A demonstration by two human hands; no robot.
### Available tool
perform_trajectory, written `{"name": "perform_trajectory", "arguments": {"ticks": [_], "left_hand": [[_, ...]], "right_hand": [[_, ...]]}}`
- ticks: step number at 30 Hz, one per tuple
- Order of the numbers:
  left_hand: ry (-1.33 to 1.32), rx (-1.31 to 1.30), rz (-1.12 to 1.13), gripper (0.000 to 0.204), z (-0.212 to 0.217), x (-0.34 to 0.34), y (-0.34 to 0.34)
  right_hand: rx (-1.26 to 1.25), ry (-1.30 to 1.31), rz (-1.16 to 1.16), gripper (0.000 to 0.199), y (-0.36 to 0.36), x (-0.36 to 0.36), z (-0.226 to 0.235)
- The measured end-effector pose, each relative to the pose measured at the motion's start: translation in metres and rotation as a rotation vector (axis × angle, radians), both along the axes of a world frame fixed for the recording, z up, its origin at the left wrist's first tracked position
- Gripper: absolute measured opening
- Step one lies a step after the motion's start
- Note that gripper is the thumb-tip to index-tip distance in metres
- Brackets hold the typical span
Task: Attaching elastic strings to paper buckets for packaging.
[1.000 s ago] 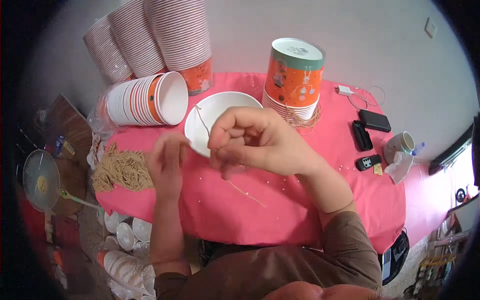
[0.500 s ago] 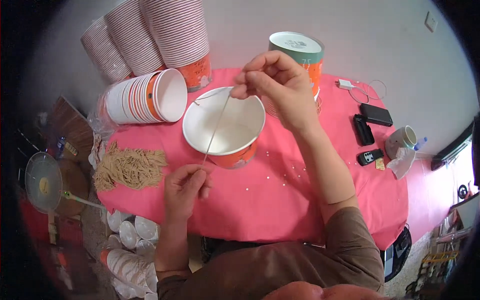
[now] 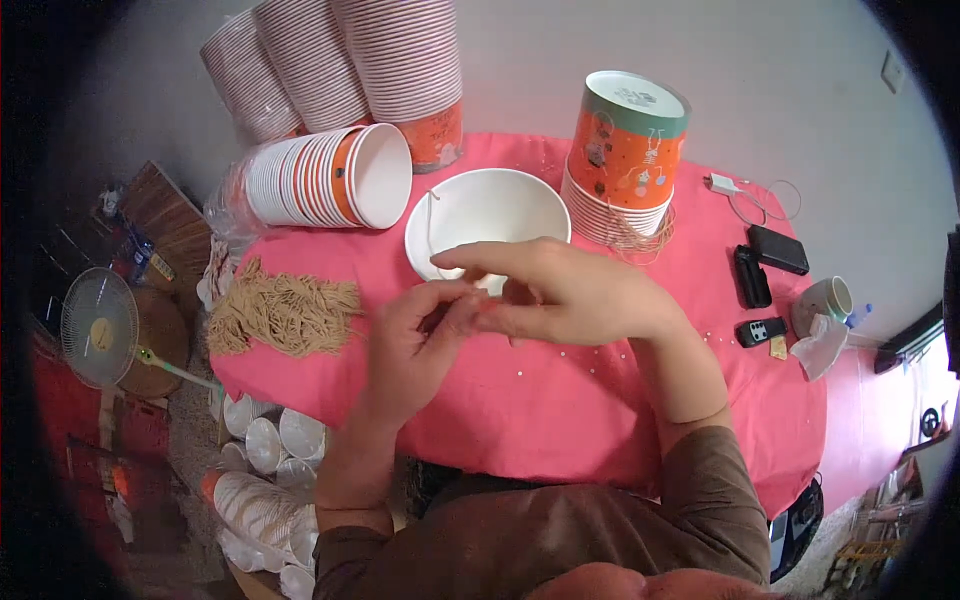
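A white paper bucket stands mouth up on the pink cloth in front of me, partly hidden by my hands. A thin tan cord hangs over the left part of its rim and inner wall, then passes out of sight towards my fingers. My left hand is closed in a pinch just before the bucket, at the cord's hidden end. Over it reaches my right hand, its index finger stretched out and its thumb apart, touching the left fingertips.
A bundle of tan cords lies left. Behind it are a tipped bucket stack and tall nested stacks. Upside-down orange buckets stand back right, with loose cords beside them. A power bank and mug are farther right.
My hands have come together before the bucket; the right one moved down and the left one up. The cord is no longer stretched between them. The whole view has shifted slightly.
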State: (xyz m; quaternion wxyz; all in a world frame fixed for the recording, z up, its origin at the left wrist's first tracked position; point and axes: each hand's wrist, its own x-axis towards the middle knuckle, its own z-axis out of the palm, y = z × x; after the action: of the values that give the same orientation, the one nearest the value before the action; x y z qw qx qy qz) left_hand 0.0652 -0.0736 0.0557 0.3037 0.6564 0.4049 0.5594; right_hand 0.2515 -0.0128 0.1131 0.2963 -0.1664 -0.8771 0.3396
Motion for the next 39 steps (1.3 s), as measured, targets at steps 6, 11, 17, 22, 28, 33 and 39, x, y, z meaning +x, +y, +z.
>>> {"name": "perform_trajectory", "arguments": {"ticks": [6,11,17,22,28,33,39], "left_hand": [[0.029,-0.111,-0.022,0.011,-0.002,-0.008,0.005],[0.31,0.196,0.102,0.017,-0.008,-0.002,0.008],[0.515,0.192,0.16,0.024,-0.016,-0.023,0.016],[0.606,0.316,0.281,0.027,-0.007,-0.039,0.021],[0.525,0.181,0.155,0.024,-0.024,-0.023,0.018],[0.591,0.35,0.189,0.019,-0.035,-0.022,0.014],[0.595,0.414,0.188,0.017,-0.053,-0.022,0.008]], "right_hand": [[0.187,-0.011,-0.117,0.012,0.016,0.002,-0.009],[0.225,-0.02,-0.336,0.006,0.028,0.015,-0.001],[0.289,-0.209,-0.236,0.004,0.053,0.021,-0.017],[0.191,-0.274,-0.13,0.004,0.053,0.008,-0.024],[0.148,-0.294,-0.087,0.005,0.041,-0.002,-0.021],[0.184,-0.319,-0.064,0.004,0.034,-0.005,-0.025],[0.215,-0.366,-0.029,0.003,0.028,-0.01,-0.03]]}}
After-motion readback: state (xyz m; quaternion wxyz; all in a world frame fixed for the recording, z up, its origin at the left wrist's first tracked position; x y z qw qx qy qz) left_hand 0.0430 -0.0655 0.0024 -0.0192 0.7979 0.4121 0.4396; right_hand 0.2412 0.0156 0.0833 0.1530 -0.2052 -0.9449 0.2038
